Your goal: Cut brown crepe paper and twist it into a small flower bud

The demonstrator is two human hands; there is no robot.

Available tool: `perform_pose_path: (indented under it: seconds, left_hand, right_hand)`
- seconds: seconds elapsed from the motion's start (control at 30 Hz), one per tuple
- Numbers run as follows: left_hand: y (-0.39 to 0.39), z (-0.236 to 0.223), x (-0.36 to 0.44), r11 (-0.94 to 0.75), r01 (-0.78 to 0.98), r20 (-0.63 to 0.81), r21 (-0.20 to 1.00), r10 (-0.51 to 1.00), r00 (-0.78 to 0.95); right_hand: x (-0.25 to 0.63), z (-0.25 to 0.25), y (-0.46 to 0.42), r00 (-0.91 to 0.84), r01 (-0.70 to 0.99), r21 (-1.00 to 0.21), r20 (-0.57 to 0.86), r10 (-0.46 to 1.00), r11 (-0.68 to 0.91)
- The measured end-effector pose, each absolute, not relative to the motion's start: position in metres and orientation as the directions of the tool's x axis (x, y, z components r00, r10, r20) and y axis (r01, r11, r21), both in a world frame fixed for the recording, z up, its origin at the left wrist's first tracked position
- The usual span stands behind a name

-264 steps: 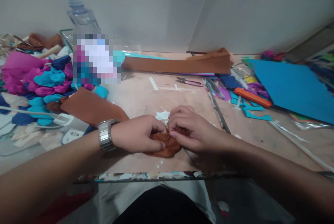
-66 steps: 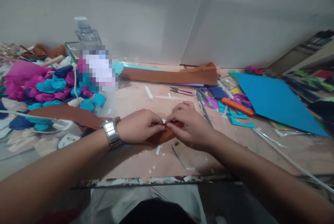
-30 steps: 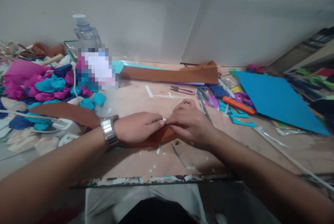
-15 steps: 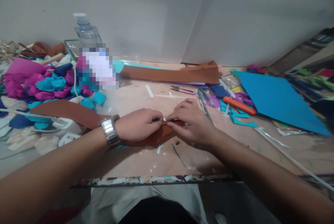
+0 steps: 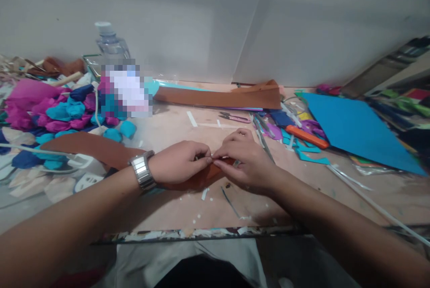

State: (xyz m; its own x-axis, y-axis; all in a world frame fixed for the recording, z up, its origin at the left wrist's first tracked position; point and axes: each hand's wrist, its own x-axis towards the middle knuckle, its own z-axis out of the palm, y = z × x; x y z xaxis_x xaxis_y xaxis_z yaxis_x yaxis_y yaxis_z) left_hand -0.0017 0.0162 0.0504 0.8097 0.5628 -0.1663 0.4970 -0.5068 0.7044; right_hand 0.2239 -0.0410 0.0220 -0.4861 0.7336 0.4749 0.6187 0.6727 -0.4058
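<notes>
Both of my hands meet at the middle of the table over a long brown paper strip (image 5: 101, 150) that runs off to the left. My left hand (image 5: 178, 161), with a metal watch (image 5: 143, 172) on its wrist, has its fingers curled and pinches the strip's near end. My right hand (image 5: 245, 160) pinches the same end from the right, fingertips touching those of the left. The part of the strip between the fingers is mostly hidden.
A heap of magenta, cyan and blue paper balls (image 5: 50, 109) and a water bottle (image 5: 116, 68) lie at the left. Another brown strip (image 5: 221, 96) runs along the wall. Small scissors (image 5: 235, 118), an orange cutter (image 5: 307, 137), a blue sheet (image 5: 356, 131) and scraps sit right.
Earlier my hands pressed a bunched-up brown lump; since then they hold a flatter end of the strip. In the last second the fingers have only shifted slightly.
</notes>
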Motion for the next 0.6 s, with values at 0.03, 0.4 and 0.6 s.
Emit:
perform_pose_path:
  seconds: [0.03, 0.4, 0.6]
  left_hand:
    - [0.0162, 0.0504, -0.0019, -0.506, 0.492, -0.163, 0.708, 0.561, 0.812]
    - [0.0147, 0.0522, -0.0009, -0.493, 0.479, -0.133, 0.727, 0.583, 0.802]
    - [0.0146, 0.0528, -0.0002, -0.463, 0.45, -0.115, 0.764, 0.588, 0.8]
  right_hand:
    - [0.2241, 0.0221, -0.0411, -0.487, 0.62, -0.407, 0.471, 0.736, 0.671]
    - [0.225, 0.021, -0.0415, -0.481, 0.627, -0.395, 0.481, 0.733, 0.671]
    - [0.2246, 0.0228, -0.0416, -0.462, 0.637, -0.408, 0.477, 0.748, 0.654]
